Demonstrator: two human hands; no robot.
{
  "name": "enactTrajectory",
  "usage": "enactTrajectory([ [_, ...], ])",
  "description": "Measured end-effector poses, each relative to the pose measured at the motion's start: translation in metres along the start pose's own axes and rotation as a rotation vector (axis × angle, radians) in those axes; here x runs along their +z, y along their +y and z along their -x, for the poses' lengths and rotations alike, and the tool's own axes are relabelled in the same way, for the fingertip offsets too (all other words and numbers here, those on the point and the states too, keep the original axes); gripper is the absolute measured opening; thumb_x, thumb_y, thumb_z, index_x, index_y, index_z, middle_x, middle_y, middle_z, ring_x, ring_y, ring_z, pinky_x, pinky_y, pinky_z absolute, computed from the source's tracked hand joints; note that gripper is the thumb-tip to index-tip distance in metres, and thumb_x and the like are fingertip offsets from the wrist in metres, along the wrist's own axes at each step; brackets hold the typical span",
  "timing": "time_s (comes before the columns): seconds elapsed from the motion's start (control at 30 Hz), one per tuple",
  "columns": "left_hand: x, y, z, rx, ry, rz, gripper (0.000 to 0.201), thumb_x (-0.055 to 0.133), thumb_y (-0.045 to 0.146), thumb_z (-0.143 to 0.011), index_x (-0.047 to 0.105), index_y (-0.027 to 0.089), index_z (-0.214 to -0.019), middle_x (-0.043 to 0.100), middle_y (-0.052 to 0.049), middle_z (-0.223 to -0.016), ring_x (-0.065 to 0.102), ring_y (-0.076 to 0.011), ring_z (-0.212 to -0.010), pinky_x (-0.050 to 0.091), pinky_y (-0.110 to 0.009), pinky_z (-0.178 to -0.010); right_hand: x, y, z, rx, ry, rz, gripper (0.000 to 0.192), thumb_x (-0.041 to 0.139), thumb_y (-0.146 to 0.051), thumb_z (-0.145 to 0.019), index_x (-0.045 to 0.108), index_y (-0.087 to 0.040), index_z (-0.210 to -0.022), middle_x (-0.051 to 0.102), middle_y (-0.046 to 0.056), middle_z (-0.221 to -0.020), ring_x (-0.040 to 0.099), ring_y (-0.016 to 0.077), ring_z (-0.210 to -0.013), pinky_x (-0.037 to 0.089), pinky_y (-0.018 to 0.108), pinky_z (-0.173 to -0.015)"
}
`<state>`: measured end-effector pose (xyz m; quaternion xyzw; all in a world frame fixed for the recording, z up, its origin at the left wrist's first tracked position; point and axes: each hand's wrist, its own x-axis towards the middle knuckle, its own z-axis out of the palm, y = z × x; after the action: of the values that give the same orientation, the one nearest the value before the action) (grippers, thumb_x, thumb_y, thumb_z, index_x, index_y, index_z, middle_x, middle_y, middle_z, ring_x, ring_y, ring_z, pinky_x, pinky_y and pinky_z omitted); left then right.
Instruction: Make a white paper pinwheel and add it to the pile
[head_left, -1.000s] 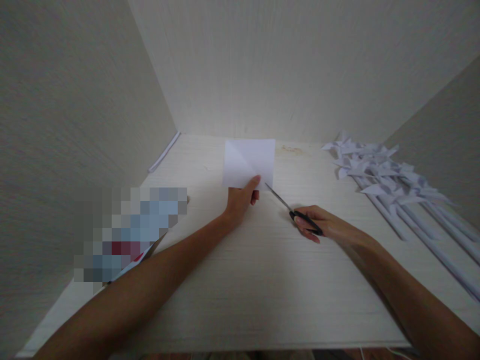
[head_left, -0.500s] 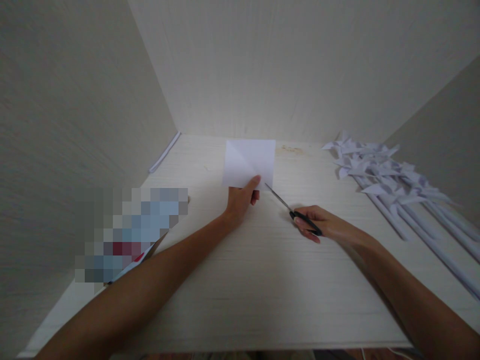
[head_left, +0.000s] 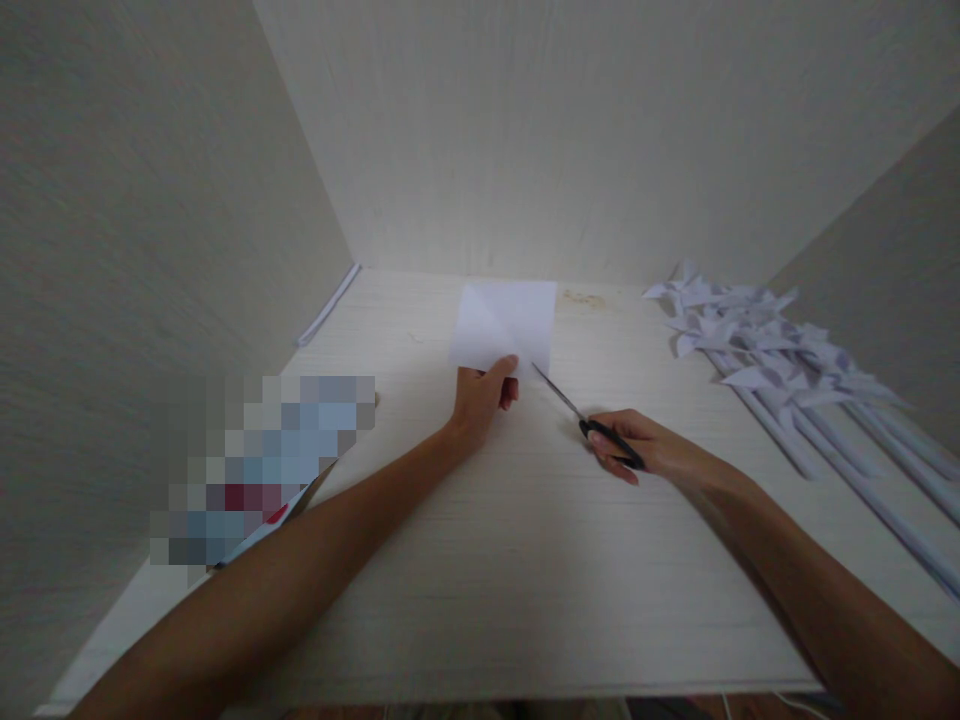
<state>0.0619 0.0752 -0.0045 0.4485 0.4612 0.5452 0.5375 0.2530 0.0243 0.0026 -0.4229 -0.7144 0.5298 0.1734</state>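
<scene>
A white sheet of paper (head_left: 506, 318), roughly square with a faint diagonal crease, is pinched at its near edge by my left hand (head_left: 484, 395). The thumb lies on top and the fingers are curled underneath. My right hand (head_left: 626, 445) grips black-handled scissors (head_left: 559, 392) through their handles. The blades look closed or nearly so, and point up and left. Their tip is at the sheet's near right corner; whether it touches the paper I cannot tell.
White paper pinwheels (head_left: 772, 350) on rolled paper sticks (head_left: 840, 440) lie in a heap on the right of the pale table (head_left: 465, 590). A thin paper strip (head_left: 330, 305) rests along the left wall. A pixelated item (head_left: 300, 450) lies at the left. Walls enclose the back and sides.
The paper has shifted slightly to the right and tilted a little in my left hand. The right hand and scissors have hardly moved.
</scene>
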Motion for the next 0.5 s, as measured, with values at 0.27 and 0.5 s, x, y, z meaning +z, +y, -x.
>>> enactTrajectory([
  [0.27,0.0006,-0.0015,0.0024,0.004,-0.088,-0.032,0.031,0.049,0.027,-0.067,0.039,0.017,-0.039,0.039,0.006,-0.033,0.032,-0.0032,-0.028,0.024,-0.018,-0.032,0.0003,-0.0007,-0.0003,0.014,0.005,-0.044,0.043,0.042,-0.056,-0.078,0.040,-0.017,-0.060,0.042,-0.005,-0.041,0.035,0.0057,-0.037,0.026,0.022,-0.042],
  [0.5,0.0005,-0.0024,0.0022,0.001,-0.097,-0.057,0.033,0.049,0.029,-0.068,0.039,0.016,-0.039,0.041,0.005,-0.034,0.033,-0.0032,-0.029,0.024,-0.018,-0.033,0.0005,-0.0008,-0.0012,0.011,0.005,-0.070,0.044,0.043,-0.057,-0.077,0.039,-0.018,-0.059,0.042,-0.005,-0.040,0.035,0.0055,-0.037,0.025,0.022,-0.041],
])
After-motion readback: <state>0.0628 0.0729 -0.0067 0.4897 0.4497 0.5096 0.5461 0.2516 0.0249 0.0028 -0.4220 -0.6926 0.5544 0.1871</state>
